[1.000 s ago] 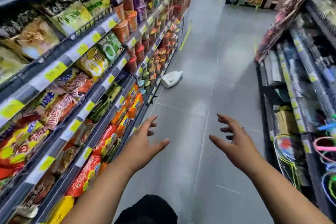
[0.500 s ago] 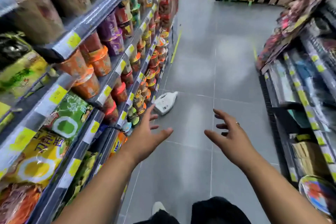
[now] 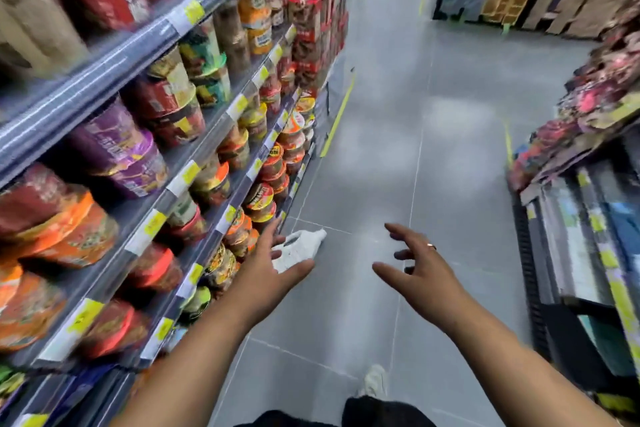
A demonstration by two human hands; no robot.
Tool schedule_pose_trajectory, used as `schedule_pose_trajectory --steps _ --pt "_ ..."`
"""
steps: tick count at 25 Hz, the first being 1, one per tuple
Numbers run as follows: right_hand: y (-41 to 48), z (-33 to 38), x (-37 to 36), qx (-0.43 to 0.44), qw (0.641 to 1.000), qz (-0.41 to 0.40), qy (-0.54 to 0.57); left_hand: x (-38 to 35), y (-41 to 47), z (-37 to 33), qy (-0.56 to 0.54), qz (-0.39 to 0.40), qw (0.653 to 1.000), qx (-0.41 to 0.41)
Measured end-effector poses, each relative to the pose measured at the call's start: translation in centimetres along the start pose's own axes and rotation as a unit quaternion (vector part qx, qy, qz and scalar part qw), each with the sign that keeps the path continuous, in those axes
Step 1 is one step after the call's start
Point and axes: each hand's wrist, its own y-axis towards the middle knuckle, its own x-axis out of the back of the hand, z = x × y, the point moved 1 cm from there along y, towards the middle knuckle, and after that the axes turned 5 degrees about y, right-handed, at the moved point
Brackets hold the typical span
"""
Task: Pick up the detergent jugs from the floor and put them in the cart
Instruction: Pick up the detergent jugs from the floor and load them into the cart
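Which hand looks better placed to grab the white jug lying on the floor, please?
The left hand, probably: open, it overlaps the white jug in view, by the shelves. The right hand, also open, hovers over floor farther right.

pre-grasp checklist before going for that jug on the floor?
1. Detergent jug located, lying on the floor: ok.
2. Left hand free, fingers spread: ok.
3. Right hand free, fingers spread: ok.
4. Grip on jug: not ok, neither hand holds it yet.
5. Handle orientation: cannot tell, left hand covers part of the jug.
6. Cart within reach: cannot tell, not in view.
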Motion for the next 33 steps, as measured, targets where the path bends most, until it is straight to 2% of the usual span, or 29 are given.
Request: schedule_pose_trajectory --steps 3,7,12,16,21,27,30,33 --pt "7.3 -0.1 2.4 0.003 0.999 0.047 -0.019 -1.5 5.9 -2.0 0.014 -0.017 0.999 0.027" --pt "17.3 -0.7 1.6 0.017 0.995 0.085 -0.049 -0.9 13.1 -2.4 0.022 -0.05 0.998 0.038" --pt "29.0 -4.0 -1.9 -0.014 0.993 0.105 -0.054 -1.0 24.3 1.6 0.041 -0.053 0.993 0.093" --pt "36.8 -9.7 -5.7 -0.016 0.988 0.134 -0.07 -3.3 32.5 5.4 0.041 -0.077 0.99 0.11" --pt "44.3 -20.2 -10.7 -0.001 0.973 0.186 -0.134 -6.7 39.7 14.7 0.049 -0.155 0.977 0.141" --pt "50.4 -33.6 -17.8 0.002 0.962 0.223 -0.155 -12.3 42.3 30.9 0.076 -0.143 0.955 0.248" --pt "52.7 -40.5 -21.8 0.027 0.956 0.231 -0.176 -15.4 44.4 38.1 0.055 -0.162 0.948 0.267" --pt "54.5 -47.6 -26.5 0.043 0.945 0.256 -0.201 -18.5 47.2 45.7 0.097 -0.162 0.941 0.281"
